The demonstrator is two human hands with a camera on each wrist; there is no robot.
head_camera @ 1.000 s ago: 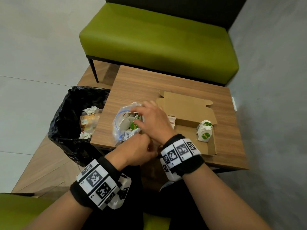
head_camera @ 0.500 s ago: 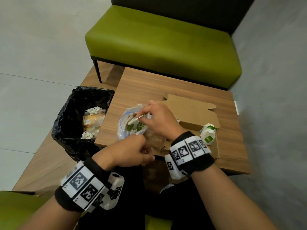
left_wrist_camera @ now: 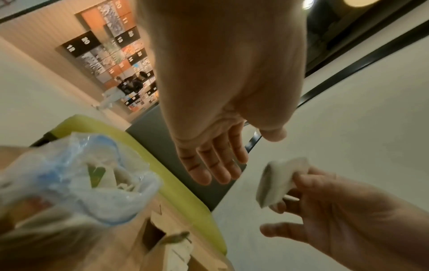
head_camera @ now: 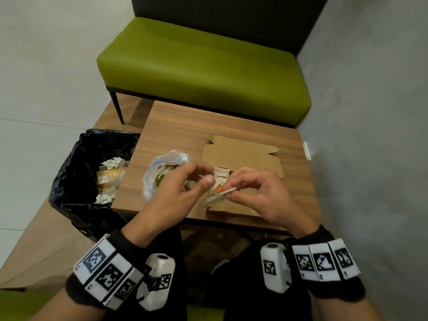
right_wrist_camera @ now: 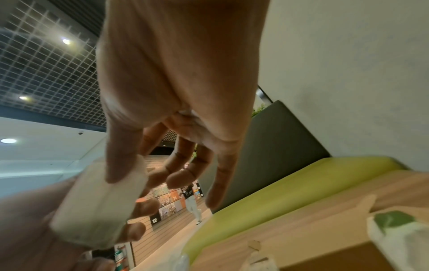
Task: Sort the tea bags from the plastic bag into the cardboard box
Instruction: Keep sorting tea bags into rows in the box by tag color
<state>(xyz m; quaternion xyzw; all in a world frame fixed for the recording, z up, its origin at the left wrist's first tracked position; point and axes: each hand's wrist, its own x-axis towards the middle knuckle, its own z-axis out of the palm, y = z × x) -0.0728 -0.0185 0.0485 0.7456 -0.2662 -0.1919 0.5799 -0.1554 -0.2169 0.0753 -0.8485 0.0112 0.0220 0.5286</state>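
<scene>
A clear plastic bag (head_camera: 159,174) holding several tea bags lies left of centre on the small wooden table (head_camera: 185,128). To its right stands the open cardboard box (head_camera: 243,154), with tea bags (head_camera: 221,173) inside. My right hand (head_camera: 231,189) hovers over the box's near left corner and pinches a flat white tea bag (head_camera: 220,196) between thumb and fingers; the right wrist view shows the thumb on the tea bag (right_wrist_camera: 99,201). My left hand (head_camera: 201,177) hangs between bag and box, fingers (left_wrist_camera: 216,161) straight and holding nothing. The plastic bag (left_wrist_camera: 81,183) sits below it.
A bin lined with a black bag (head_camera: 92,172), with rubbish in it, stands against the table's left edge. A green bench (head_camera: 203,72) runs along the table's far side. A grey wall (head_camera: 370,135) is close on the right.
My right hand has drawn a tea bag out of the plastic bag and carried it right, over the box. My left hand has let go of the plastic bag and opened.
</scene>
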